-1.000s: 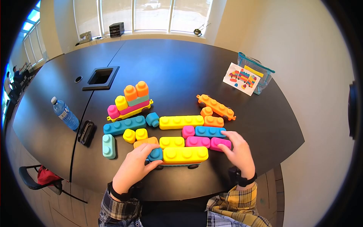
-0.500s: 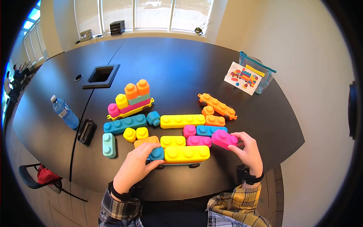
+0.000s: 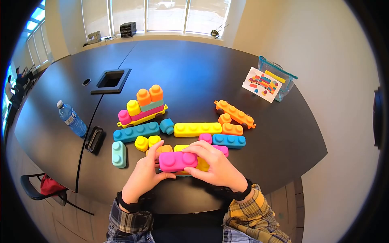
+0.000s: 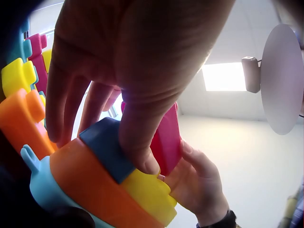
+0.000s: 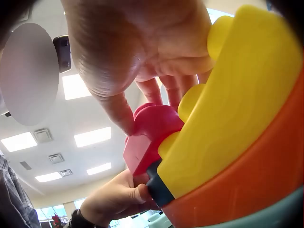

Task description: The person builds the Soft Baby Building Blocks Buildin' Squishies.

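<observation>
My right hand (image 3: 221,166) grips a pink two-stud block (image 3: 172,161) between thumb and fingers, right above the near toy train car. That car has a light blue wheeled base (image 4: 50,187), an orange layer (image 4: 85,171) and a yellow block (image 5: 237,104) on top. At the car's left end, my left hand (image 3: 142,174) holds a small blue block (image 4: 107,147), thumb on one side and fingers on the other. In the right wrist view the pink block overlaps the blue one. From the head, the pink block hides the blue one and part of the yellow.
Behind the hands lie a long yellow block (image 3: 197,129), blue blocks (image 3: 135,132) and several smaller ones. A stacked car (image 3: 142,117) and an orange wheeled base (image 3: 235,114) stand farther back. A water bottle (image 3: 73,119) is left; a picture card (image 3: 261,85) leans on a clear bag (image 3: 288,87).
The right hand has picked up the pink block from the right of the pile and carried it left over the near car. My left hand has stayed at the blue block.
</observation>
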`<state>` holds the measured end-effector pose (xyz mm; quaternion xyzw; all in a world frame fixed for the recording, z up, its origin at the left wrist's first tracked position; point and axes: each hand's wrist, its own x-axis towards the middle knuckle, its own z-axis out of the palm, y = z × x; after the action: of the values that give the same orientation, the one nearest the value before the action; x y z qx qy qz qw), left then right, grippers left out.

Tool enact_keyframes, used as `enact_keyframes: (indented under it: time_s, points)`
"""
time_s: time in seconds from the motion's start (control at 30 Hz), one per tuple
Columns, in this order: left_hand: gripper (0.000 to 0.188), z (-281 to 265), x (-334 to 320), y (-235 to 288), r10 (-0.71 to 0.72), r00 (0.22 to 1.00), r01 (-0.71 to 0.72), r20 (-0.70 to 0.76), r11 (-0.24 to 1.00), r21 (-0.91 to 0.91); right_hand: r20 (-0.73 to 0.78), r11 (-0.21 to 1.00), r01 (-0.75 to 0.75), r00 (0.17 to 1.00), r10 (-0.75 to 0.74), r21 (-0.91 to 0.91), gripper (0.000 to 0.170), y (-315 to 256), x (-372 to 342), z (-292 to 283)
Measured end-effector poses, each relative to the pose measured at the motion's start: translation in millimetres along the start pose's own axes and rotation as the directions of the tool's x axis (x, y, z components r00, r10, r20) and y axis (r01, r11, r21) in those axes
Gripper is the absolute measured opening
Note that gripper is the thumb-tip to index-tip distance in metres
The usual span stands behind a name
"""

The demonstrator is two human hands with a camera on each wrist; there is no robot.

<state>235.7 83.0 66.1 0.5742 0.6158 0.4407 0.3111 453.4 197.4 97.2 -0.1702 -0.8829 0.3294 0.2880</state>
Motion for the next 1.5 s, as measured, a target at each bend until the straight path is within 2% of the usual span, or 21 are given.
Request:
enact_keyframes:
  time_s: [0.1,0.17,0.23,0.3,0.33,0.4,0.43,0.5,0.6,0.67,0.73,0.8,0.9,1.03,1.17,1.27,1.33,1.37,1.43,1.47,1.5]
  points:
    - [0.098,-3.8,1.2,0.8,0.059,0.997,-0.059,0.041,0.998,0.009,-0.029,1.0,0.005,1.0,-0.005,0.01,0.044,1.8,-2.0,0.5]
    - [0.097,-5.4,1.1,4.6,0.11,0.993,-0.111,0.032,0.993,0.029,-0.015,0.996,-0.083,0.996,0.084,0.045,0.043,1.3,-2.2,-0.6]
    - [0.097,-7.1,0.0,10.5,0.16,0.987,-0.161,0.02,0.986,0.049,-0.006,0.999,-0.045,0.999,0.045,0.021,0.042,4.1,-2.3,0.9]
    - [0.088,-7.5,0.0,16.8,0.26,0.966,-0.259,-0.013,0.964,0.068,0.002,1.0,-0.007,1.0,0.007,0.0,0.041,5.2,-1.9,2.9]
    - [0.088,-7.9,1.0,16.7,0.258,0.966,-0.257,-0.011,0.964,0.068,0.009,1.0,-0.003,1.0,0.003,-0.012,0.04,4.8,-1.7,3.8]
    - [0.07,-7.7,2.3,15.7,0.354,0.935,-0.352,0.018,0.923,0.157,0.011,1.0,-0.005,1.0,0.005,-0.023,0.04,3.2,-3.1,4.2]
    - [0.07,-6.4,2.8,14.2,0.354,0.935,-0.353,0.023,0.922,0.157,0.006,0.999,-0.005,1.0,0.006,-0.041,0.04,2.0,-3.0,3.6]
    - [0.053,-3.6,4.2,11.4,0.355,0.935,-0.35,0.015,0.911,0.217,-0.002,0.998,-0.004,1.0,0.004,-0.062,0.04,1.5,-3.3,4.1]
    - [0.044,-2.6,4.0,16.3,0.32,0.947,-0.314,0.001,0.929,0.198,-0.003,1.0,0.013,1.0,-0.013,-0.016,0.043,3.5,-3.9,2.9]
    - [0.043,-4.1,4.6,18.2,0.323,0.946,-0.319,0.01,0.926,0.202,-0.159,0.991,0.126,0.979,-0.13,-0.034,0.045,6.3,-4.7,-8.2]
    - [0.042,-5.4,4.6,19.5,0.325,0.946,-0.32,0.006,0.925,0.205,-0.36,0.997,0.002,0.933,-0.028,-0.073,0.036,19.7,-14.1,-23.5]
    - [0.041,-7.3,4.4,20.2,0.31,0.951,-0.305,0.006,0.931,0.2,-0.405,0.964,-0.225,0.902,0.152,-0.141,0.026,31.9,-23.6,-44.0]
    - [0.042,-6.2,3.7,21.3,0.31,0.951,-0.302,-0.006,0.932,0.198,-0.222,0.883,-0.314,0.943,0.247,-0.35,0.022,65.1,-45.3,-59.3]
    - [0.042,-5.0,4.9,16.6,0.33,0.944,-0.32,-0.012,0.925,0.204,-0.133,0.855,-0.35,0.937,0.324,-0.382,0.029,82.9,-57.9,-52.7]
    - [0.042,-5.2,4.9,16.3,0.314,0.949,-0.308,-0.001,0.931,0.194,-0.084,0.839,-0.307,0.949,0.303,-0.448,0.031,86.6,-61.6,-52.7]
    - [0.042,-4.6,4.3,17.2,0.305,0.952,-0.3,-0.001,0.935,0.189,-0.09,0.847,-0.311,0.949,0.303,-0.431,0.029,81.5,-59.4,-54.1]
    - [0.042,-4.9,4.3,17.3,0.298,0.955,-0.292,-0.002,0.938,0.185,-0.123,0.91,-0.342,0.939,0.321,-0.236,0.027,73.2,-56.2,-57.0]
    - [0.042,-4.8,4.2,17.0,0.299,0.954,-0.293,-0.004,0.938,0.184,-0.124,0.91,-0.342,0.939,0.321,-0.236,0.027,69.6,-55.8,-57.4]
    - [0.041,-4.3,4.2,16.6,0.297,0.955,-0.291,-0.006,0.94,0.18,-0.333,0.93,-0.367,0.879,0.342,-0.015,0.026,63.9,-55.7,-56.8]
    - [0.042,-4.1,4.3,16.2,0.303,0.953,-0.297,-0.006,0.938,0.181,-0.331,0.929,-0.37,0.879,0.344,-0.015,0.026,62.7,-56.1,-54.6]
    - [0.042,-3.9,4.2,15.8,0.308,0.951,-0.302,-0.005,0.936,0.182,-0.383,0.935,-0.249,0.862,0.332,0.251,0.027,61.5,-56.8,-51.0]
